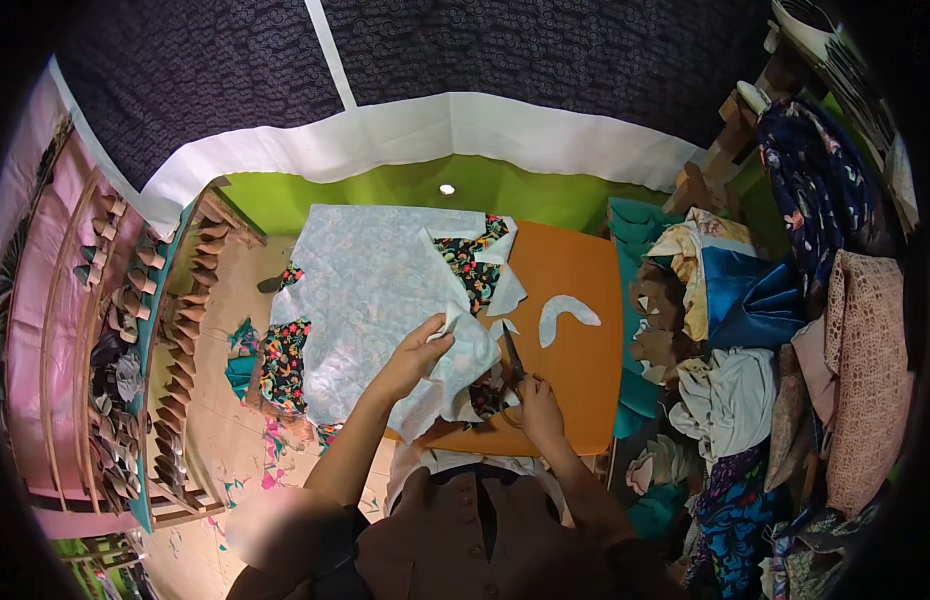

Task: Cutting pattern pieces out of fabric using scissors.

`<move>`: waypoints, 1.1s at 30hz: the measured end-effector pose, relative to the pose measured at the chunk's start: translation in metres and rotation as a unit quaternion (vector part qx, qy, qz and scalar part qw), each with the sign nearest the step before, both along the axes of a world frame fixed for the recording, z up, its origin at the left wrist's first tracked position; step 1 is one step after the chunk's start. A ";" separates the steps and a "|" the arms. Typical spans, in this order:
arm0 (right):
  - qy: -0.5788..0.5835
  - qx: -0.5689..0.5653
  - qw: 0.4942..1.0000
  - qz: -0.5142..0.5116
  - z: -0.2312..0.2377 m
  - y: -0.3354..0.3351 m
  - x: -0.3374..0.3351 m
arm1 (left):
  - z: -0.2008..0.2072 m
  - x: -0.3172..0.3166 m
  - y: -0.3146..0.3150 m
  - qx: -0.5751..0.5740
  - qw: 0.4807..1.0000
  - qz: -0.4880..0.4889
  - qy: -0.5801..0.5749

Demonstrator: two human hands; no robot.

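A large floral fabric [355,300] lies across the orange table, its pale wrong side up, with black flowered parts showing at the edges. My left hand [421,358] is closed on a raised fold of it, thumb on top. My right hand [538,408] grips a pair of scissors [512,352], whose dark blades point away from me beside the fold's right edge. The handles are partly hidden by my fingers. A small pale scrap [502,328] lies by the blade tips. Farther right rests a curved, pale cut piece [557,314], apart from both hands.
The orange table [585,390] has a rounded right edge. Heaped cloth, including a blue satin piece [750,300] and a white cloth [730,395], crowds the right side. At left stands a rack [190,370] of shoe-shaped pieces. Colourful scraps [270,450] litter the floor.
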State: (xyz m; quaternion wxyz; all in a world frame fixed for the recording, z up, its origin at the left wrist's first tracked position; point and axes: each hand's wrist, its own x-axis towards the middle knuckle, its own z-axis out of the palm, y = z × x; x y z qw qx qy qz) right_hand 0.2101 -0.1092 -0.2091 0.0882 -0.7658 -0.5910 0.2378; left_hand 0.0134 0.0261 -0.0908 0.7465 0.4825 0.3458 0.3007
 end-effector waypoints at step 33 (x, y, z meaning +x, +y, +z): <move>0.686 -0.045 0.715 0.132 0.120 -0.006 0.033 | 0.046 0.030 -0.002 -0.162 0.976 0.028 -0.144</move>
